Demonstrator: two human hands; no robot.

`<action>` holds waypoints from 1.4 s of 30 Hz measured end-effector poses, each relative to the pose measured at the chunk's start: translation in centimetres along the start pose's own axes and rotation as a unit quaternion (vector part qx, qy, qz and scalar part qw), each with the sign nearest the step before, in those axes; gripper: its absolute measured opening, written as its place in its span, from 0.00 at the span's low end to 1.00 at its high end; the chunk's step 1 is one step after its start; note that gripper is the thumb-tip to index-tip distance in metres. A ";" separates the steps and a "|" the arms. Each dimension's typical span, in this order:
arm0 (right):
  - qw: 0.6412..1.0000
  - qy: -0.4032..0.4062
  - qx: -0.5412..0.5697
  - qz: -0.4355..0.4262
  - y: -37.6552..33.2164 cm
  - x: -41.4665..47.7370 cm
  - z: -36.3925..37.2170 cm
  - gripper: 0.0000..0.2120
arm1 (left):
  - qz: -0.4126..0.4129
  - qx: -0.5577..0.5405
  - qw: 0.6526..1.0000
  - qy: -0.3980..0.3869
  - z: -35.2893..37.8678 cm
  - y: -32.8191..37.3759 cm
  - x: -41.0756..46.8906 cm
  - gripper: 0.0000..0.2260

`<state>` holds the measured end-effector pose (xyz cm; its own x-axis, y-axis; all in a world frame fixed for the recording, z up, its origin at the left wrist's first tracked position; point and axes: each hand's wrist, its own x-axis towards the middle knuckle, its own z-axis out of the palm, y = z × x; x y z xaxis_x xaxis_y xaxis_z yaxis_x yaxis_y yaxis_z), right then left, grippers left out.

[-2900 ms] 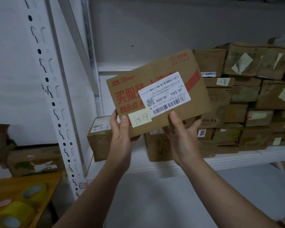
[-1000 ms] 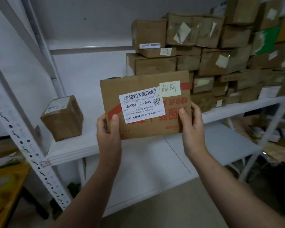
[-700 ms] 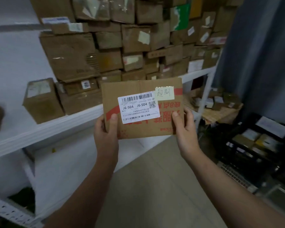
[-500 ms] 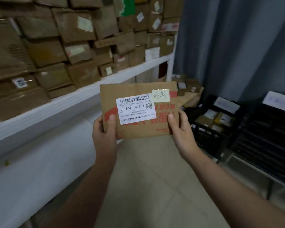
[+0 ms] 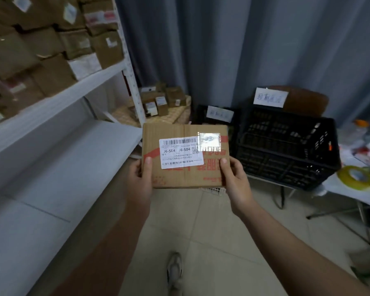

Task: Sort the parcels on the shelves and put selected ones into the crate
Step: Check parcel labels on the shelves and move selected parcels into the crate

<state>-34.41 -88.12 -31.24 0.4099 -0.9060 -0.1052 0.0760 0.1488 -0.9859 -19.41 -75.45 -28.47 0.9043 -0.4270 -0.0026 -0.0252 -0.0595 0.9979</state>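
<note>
a grey curtain [image 5: 222,50] closes off the far side of the room above a pale tiled floor [image 5: 201,231]. on the left i see white shelving [image 5: 107,71], its upper shelf packed with stacked brown parcels [image 5: 51,50], and a lower shelf [image 5: 62,167] beneath it. past the shelving's end post, far back, a small pile of boxes [image 5: 162,99] sits on a woven stand.

in the middle, the left grip [image 5: 140,178] holds the near left corner of the parcel [image 5: 179,178], thumb on top and fingers curled under. the parcel is a flat cardboard box with red print, held level in the air over the floor, between the shelving and the crates and touching neither. its white label [image 5: 181,152] reads j6-s04, and a shiny taped note [image 5: 209,142] sits at the label's far right corner. the right grip [image 5: 235,178] holds the near right corner the same way, thumb on top. below, near the bottom edge, one shoe [image 5: 175,268] shows on the tiles.

right of the parcel, a small black crate [image 5: 201,113] with a paper sign stands against the curtain, partly hidden behind the parcel. beside it is a large black crate [image 5: 286,150], near the parcel's right edge, and i can't make out anything inside it. behind it a brown chair back [image 5: 308,101] carries another paper sign [image 5: 270,97]; the writing is too blurred to read. at the far right, a white surface [image 5: 350,193] holds a roll of yellow tape [image 5: 354,177] and some clutter.
</note>
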 end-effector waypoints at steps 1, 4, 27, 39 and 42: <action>1.000 0.008 -0.002 0.003 0.2 1.3 -0.3 0.16 | -0.009 0.001 1.000 -0.008 1.2 -0.4 1.3 0.09; 1.000 0.015 0.001 0.008 0.4 5.6 -0.4 0.16 | -0.020 0.013 0.999 -0.045 4.3 -1.1 5.4 0.09; 0.983 0.063 -0.037 0.168 4.6 41.4 -1.3 0.22 | -0.055 0.230 0.936 -0.259 28.6 -7.3 36.4 0.16; 0.965 0.116 -0.100 0.213 10.3 60.3 -2.7 0.33 | -0.038 0.306 0.884 -0.350 43.3 -16.2 50.0 0.29; 0.960 0.108 -0.073 0.247 12.8 64.9 -3.2 0.43 | -0.038 0.366 0.859 -0.357 46.8 -19.0 54.1 0.26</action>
<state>-9.75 -146.32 -51.12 0.1639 -0.8031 -0.5728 -0.2137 0.5379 -0.8155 10.03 -139.69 -50.63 0.4307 -0.8254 -0.3650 -0.4744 -0.5512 0.6864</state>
